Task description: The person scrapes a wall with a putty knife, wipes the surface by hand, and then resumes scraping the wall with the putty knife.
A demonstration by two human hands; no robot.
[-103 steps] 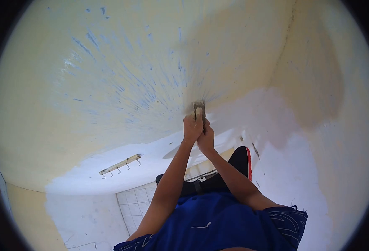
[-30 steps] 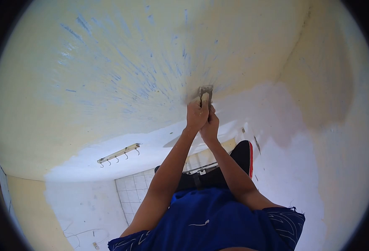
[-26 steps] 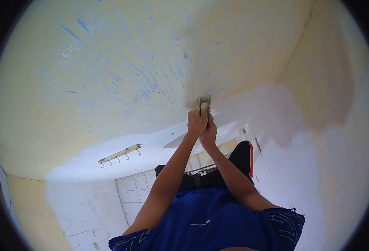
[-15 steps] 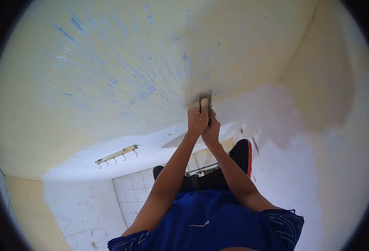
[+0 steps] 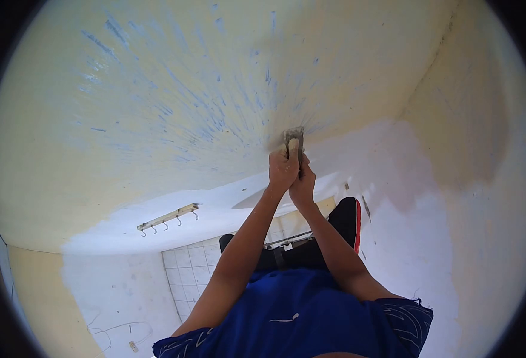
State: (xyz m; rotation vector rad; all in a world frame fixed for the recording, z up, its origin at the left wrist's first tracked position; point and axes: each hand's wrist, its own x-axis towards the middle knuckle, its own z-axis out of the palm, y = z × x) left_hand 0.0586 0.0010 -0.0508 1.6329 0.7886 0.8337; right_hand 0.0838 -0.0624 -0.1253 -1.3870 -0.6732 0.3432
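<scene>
Both hands are wrapped round a dusty, dark scraper whose wide, pale-crusted end meets the yellowish wall. My left hand has its thumb laid up along the tool, with whitish dust on it. Close beside and partly behind it, my right hand grips the lower part of the same scraper; some of its fingers are hidden. Streaks of blue fan out over the wall around the blade.
White patches cover the lower wall. A hook rail is fixed at the left, above floor tiles. A dark shoe with a red edge is below my arms. A thin loose wire hangs at lower left.
The view has shifted slightly, so the wall marks and hook rail appear a little to the right. Both hands keep their hold on the scraper at nearly the same spot.
</scene>
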